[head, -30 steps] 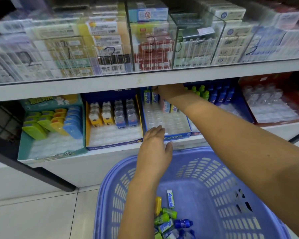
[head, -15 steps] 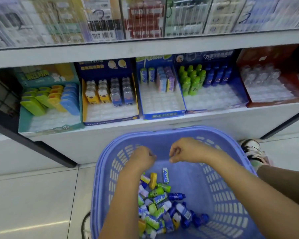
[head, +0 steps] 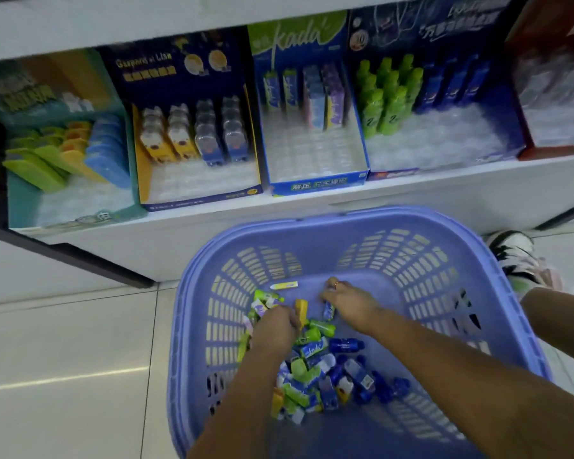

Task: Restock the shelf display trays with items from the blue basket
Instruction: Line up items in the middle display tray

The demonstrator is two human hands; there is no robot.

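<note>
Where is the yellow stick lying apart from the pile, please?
In the head view, the yellow stick lies on the floor of the blue basket, near its far wall, left of the right hand.

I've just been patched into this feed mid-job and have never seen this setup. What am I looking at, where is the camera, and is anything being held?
There is no machine here: a person works with bare hands. The one picture comes from a camera worn on their head, looking forward and down. A blue basket stands on the floor, with a pile of small packets and bottles inside. The left hand is in the pile. The right hand is at a small blue packet. Blur hides whether either hand grips anything. Behind the basket, a shelf carries partly filled display trays, the places these items go.
</note>
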